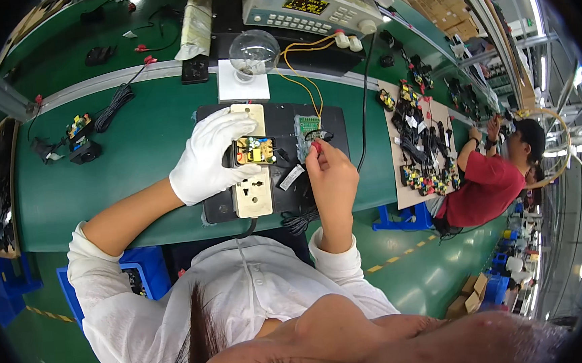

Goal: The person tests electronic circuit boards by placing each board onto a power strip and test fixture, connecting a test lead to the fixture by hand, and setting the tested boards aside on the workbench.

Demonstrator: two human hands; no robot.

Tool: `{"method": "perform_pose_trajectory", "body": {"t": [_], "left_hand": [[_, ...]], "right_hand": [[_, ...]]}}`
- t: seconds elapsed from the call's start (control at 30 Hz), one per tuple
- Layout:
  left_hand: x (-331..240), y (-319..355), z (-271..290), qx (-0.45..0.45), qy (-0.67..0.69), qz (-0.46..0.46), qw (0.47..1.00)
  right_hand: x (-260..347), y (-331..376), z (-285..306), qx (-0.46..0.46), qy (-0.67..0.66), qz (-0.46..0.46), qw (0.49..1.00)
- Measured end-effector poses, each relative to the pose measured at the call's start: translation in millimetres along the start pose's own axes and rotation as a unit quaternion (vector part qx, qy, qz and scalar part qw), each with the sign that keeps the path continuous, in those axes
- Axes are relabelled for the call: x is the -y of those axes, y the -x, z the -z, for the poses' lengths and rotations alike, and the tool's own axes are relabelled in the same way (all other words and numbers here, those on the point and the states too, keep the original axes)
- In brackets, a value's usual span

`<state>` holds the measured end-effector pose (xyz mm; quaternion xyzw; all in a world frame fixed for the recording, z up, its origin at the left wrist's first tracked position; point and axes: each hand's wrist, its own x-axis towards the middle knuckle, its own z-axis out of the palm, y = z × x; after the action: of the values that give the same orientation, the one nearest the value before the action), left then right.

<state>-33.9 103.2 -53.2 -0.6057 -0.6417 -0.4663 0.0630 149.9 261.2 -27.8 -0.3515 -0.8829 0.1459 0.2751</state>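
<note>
My left hand (207, 157), in a white glove, grips a small yellow circuit board (255, 150) in a black housing, held over a beige socket strip (253, 196) on a black mat (327, 121). My right hand (331, 175), bare, pinches a thin red-tipped wire end (317, 147) beside the board, close to a small green terminal block (308, 123). Yellow wires (296, 66) run from that block up to a clear glass bulb (253, 52) on a white base.
A grey bench instrument with a lit display (306, 6) stands at the back. Black cables and a loose adapter part (85, 152) lie at left on the green bench (132, 125). At right, a person in a red shirt (490, 184) works beside a board of black adapters (420, 145).
</note>
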Motion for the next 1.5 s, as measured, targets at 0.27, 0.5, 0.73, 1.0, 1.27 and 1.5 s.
{"method": "perform_pose_trajectory", "body": {"t": [0.27, 0.5, 0.73, 1.0, 1.27, 1.5], "left_hand": [[-1.1, -0.5, 1.9, 0.032, 0.005, 0.023, 0.999], [-1.1, -2.7, 3.5, 0.037, 0.013, 0.019, 0.999], [0.5, -4.1, 7.8, 0.046, 0.029, 0.002, 0.999], [0.0, -5.1, 7.4, 0.048, 0.024, -0.004, 0.999], [2.5, -6.1, 8.9, 0.076, 0.041, 0.007, 0.996], [4.3, -6.0, 8.6, 0.072, 0.028, -0.011, 0.997]], "right_hand": [[4.6, 2.2, -9.4, -0.014, 0.016, -0.014, 1.0], [-1.6, 1.8, -11.1, -0.024, -0.014, 0.003, 1.0], [-4.4, 2.4, -10.2, -0.018, -0.018, 0.003, 1.0], [-4.6, 2.5, -8.8, -0.006, -0.003, 0.0, 1.0], [-6.5, 3.2, -10.3, -0.002, -0.02, -0.017, 1.0], [-6.9, 2.1, -13.0, -0.016, -0.029, -0.017, 0.999]]}}
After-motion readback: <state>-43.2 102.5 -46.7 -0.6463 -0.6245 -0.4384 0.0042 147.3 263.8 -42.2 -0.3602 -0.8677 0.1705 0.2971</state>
